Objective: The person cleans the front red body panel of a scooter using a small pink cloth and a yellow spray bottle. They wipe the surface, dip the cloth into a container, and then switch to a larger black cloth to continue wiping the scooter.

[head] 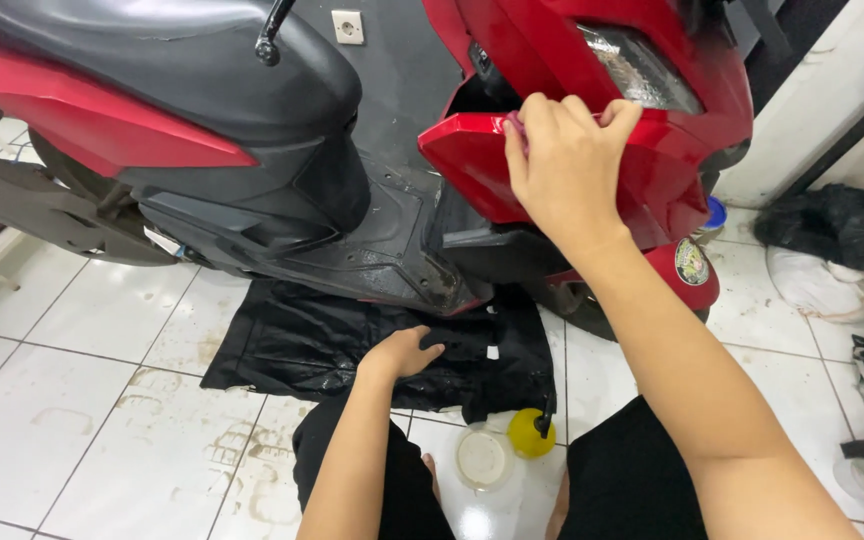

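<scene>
The right hand (567, 170) presses a small pink cloth (515, 128), pinched under its fingers, against the glossy red front side panel of the scooter (472, 160). The left hand (402, 352) rests loosely curled on a black plastic sheet (292, 345) spread on the white tiled floor (72, 400). Near the knees stand a round white tub (482, 460), its contents indiscernible, and a yellow bottle (530, 432).

head view, close, looking down at scooter (352, 170), tiled floor (82, 420)
</scene>
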